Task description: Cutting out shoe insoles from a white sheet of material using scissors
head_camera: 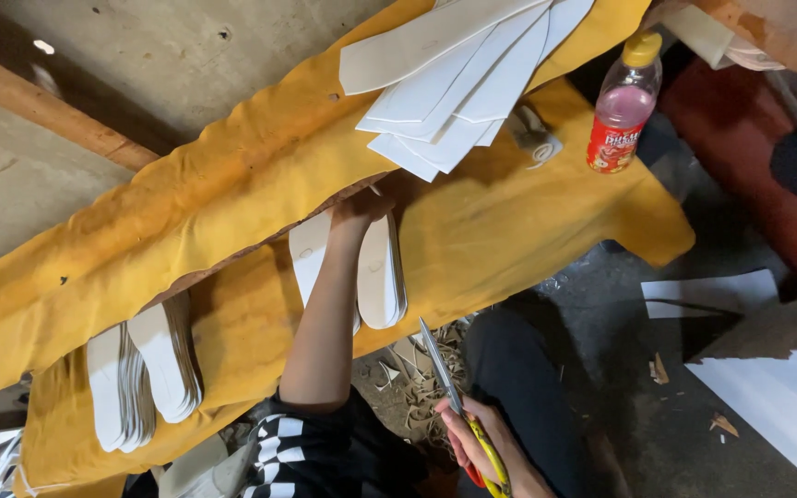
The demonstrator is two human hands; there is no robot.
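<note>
The fingers of the left hand [359, 210] are tucked under the folded edge of the yellow leather sheet [232, 194], so whether they are spread or curled cannot be told. Just beside them, on either side of the forearm, a stack of white sole-shaped cutouts [380, 277] is laid on the lower layer of the leather. The fingers of the right hand [483, 449] are closed around the yellow handles of a pair of scissors [449, 392], whose blades are pointed up toward the cutouts.

The step is judged to be a pause between cuts, with the leather being lifted or felt for. A firm hold on the leather edge would be called for next, with the blades kept away from the forearm.

Further left of the fingers, a second stack of white cutouts [145, 369] is seen. Beyond them, long white strips [463, 74] are fanned out, with a yellow-capped bottle of pink drink [622, 106] to their right. The leather looks soft, creased and mustard-coloured, draped across the worktop [48, 111].
</note>
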